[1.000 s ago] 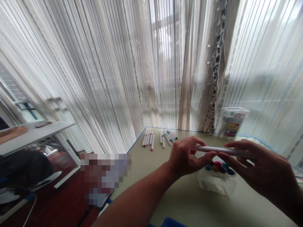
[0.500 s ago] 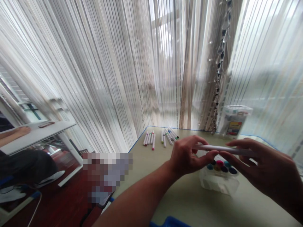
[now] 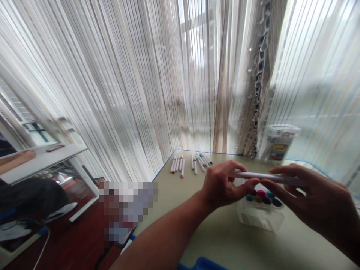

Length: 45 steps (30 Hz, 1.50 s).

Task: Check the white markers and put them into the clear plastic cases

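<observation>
At far left, a co-worker's forearm (image 3: 21, 159) lies on a white table (image 3: 67, 150), both cut off by the frame. A pixelated patch (image 3: 126, 213) masks whatever is beside the left edge of the bench (image 3: 163, 198). Blue trim lines the bench's left and far edges. Near its far-left corner lie one cluster of white markers (image 3: 178, 165) and, just right, a second cluster (image 3: 199, 163), overlapping enough that counting is hard. Bench surface stretches between these and the left forearm. A blue object (image 3: 202, 264) is cropped by the bottom edge, too little showing to identify.

The left hand (image 3: 225, 185) pinches one end of a white marker (image 3: 263, 176), held nearly level in the air; its tips are covered by fingers. Below it, a clear container (image 3: 260, 219) holds pieces with coloured round ends, partly hidden by the hands. A clear box (image 3: 279, 144) stands behind, near the far edge, its label unreadable. The right hand (image 3: 309, 193) pinches the marker's other end; bench surface spreads below the container.
</observation>
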Available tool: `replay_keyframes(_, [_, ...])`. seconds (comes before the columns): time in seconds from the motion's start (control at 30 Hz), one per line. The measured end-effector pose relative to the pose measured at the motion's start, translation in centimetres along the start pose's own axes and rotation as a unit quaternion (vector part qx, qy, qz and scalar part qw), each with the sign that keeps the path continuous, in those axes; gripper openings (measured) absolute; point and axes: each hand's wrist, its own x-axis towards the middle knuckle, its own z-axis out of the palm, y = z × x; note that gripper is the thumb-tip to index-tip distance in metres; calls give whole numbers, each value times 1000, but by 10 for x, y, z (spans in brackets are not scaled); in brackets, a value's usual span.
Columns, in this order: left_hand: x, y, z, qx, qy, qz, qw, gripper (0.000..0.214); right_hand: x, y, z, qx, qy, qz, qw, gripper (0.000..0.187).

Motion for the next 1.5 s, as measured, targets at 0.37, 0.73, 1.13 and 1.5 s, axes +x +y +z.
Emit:
replay_keyframes(0.37, [0,-1,0,21,-12,-7,1000,33,0,-1,-2,-8,-13,12,1000,27])
replay_keyframes(0.73, [0,-1,-1,28,-11,-1,1000,29,0,-2,-3,5,-24,19,1000,26])
replay_keyframes(1.13, [0,4,-2,8,-13,-4,1000,27,2,-4,-4,-9,-11,7,1000,28])
replay_keyframes(1.5, [1,6,-5,-8,-40,-11,999,18,-2,-1,-3,-28,-29,12,999,27])
